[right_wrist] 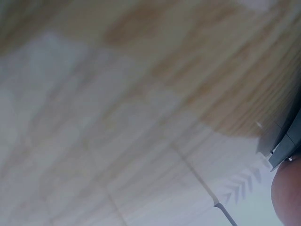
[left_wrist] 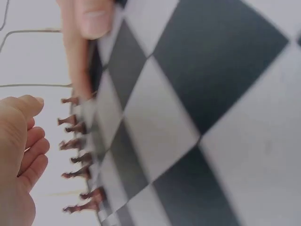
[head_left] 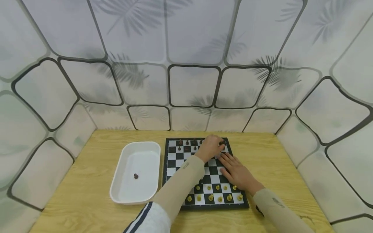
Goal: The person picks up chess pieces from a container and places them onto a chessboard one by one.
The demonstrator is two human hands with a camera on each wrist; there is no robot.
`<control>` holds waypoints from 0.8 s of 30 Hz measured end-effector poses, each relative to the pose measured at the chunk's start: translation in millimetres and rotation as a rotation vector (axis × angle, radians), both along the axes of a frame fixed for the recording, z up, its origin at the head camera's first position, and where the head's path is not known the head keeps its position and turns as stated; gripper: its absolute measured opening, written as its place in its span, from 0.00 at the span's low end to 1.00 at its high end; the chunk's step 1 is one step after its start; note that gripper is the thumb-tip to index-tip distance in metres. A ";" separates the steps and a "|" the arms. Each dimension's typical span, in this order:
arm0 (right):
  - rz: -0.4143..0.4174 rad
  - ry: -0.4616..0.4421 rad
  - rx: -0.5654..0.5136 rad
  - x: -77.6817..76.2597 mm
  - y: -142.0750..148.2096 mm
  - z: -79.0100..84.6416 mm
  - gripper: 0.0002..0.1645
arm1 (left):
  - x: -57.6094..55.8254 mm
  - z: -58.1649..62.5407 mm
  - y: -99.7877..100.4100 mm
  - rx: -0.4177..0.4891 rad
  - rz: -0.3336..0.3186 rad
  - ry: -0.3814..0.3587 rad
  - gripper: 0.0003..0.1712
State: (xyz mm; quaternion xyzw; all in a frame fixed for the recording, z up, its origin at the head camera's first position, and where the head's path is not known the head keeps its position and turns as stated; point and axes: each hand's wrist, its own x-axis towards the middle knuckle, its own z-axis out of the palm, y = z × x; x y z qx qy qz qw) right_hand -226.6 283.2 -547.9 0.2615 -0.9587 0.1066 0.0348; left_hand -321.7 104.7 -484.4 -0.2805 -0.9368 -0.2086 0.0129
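Note:
A black-and-white chessboard (head_left: 214, 170) lies on the table, seen very close in the left wrist view. My left hand (head_left: 210, 149) reaches across it to the far right corner, over the dark brown chess pieces (head_left: 187, 142). Its fingers curl loosely in the left wrist view, and no piece shows at the thumb tip. A dark piece (head_left: 222, 142) stands close by the fingertips in the head view. My right hand (head_left: 237, 173) rests with straight, spread fingers on the board's right edge. Yellow chess pieces (head_left: 211, 197) stand in two rows on the near side, partly covered by the left forearm.
Left of the board sits a white plastic tray (head_left: 116, 184) with one small brown chess piece (head_left: 136, 176) in it. The wooden table (head_left: 262, 155) meets patterned walls (head_left: 192, 118) at the back and both sides.

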 end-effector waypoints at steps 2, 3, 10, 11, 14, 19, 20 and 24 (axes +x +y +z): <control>0.002 0.006 0.000 -0.3 -0.2 -0.7 0.35 | 0.5 6.5 -8.7 0.036 0.005 0.031 0.18; 0.002 0.009 0.000 -0.3 -0.1 -0.8 0.35 | 1.1 9.5 -14.0 0.061 0.011 0.045 0.18; -0.013 -0.008 -0.003 -0.8 -0.3 0.2 0.36 | 4.2 28.1 -57.7 0.282 0.058 0.043 0.15; -0.017 -0.013 -0.001 -1.0 -0.1 0.2 0.36 | 4.3 29.2 -63.8 0.302 0.064 0.035 0.15; -0.018 -0.016 0.011 -1.6 0.4 -0.7 0.36 | 7.0 33.1 -82.6 0.354 0.072 0.012 0.13; -0.011 -0.012 0.010 -1.8 0.2 -1.8 0.37 | 16.9 42.3 -115.4 0.363 0.062 0.010 0.11; -0.009 -0.009 0.008 -1.7 0.0 -1.9 0.37 | 19.2 44.7 -122.3 0.355 0.058 0.010 0.10; -0.011 -0.006 0.010 -1.7 -1.4 -3.0 0.37 | 28.4 51.9 -150.7 0.349 0.049 -0.007 0.09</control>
